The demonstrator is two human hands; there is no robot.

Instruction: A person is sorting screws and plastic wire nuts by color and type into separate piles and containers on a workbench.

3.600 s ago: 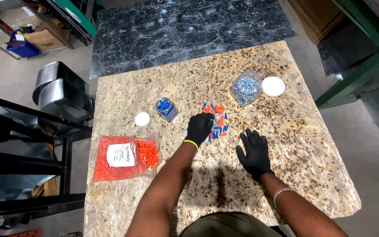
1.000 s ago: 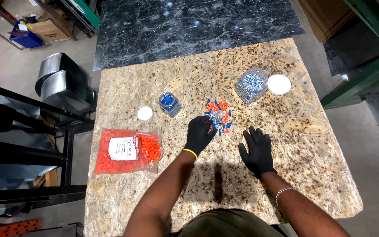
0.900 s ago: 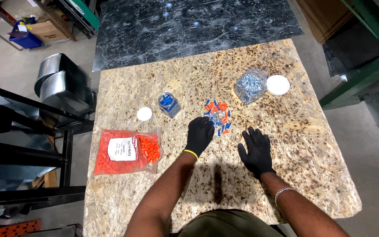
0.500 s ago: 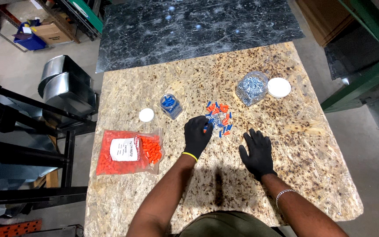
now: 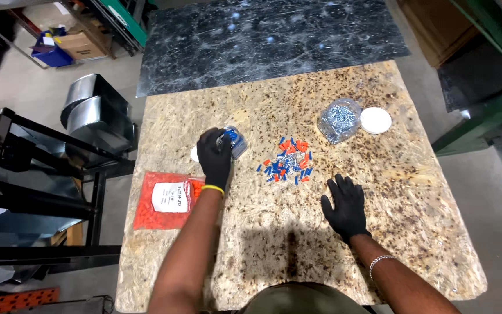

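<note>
My left hand [image 5: 215, 156], in a black glove, reaches left over a small clear container [image 5: 235, 141] holding blue pieces, with its fingers on the container's rim. A white lid [image 5: 194, 153] peeks out beside that hand. My right hand [image 5: 345, 203], also gloved, rests flat with spread fingers on the wooden board [image 5: 297, 244]. Between the hands lies a loose pile of small blue and orange connectors [image 5: 289, 160].
A clear container of silvery screws [image 5: 338, 119] and its white lid [image 5: 375, 120] stand at the far right. An orange bag with a white label [image 5: 167, 199] lies at the left edge. A dark marble slab [image 5: 268, 38] lies beyond; a black metal rack [image 5: 24, 174] stands left.
My left hand has left the connector pile and moved left onto the small clear container of blue pieces. My right hand stayed flat on the board.
</note>
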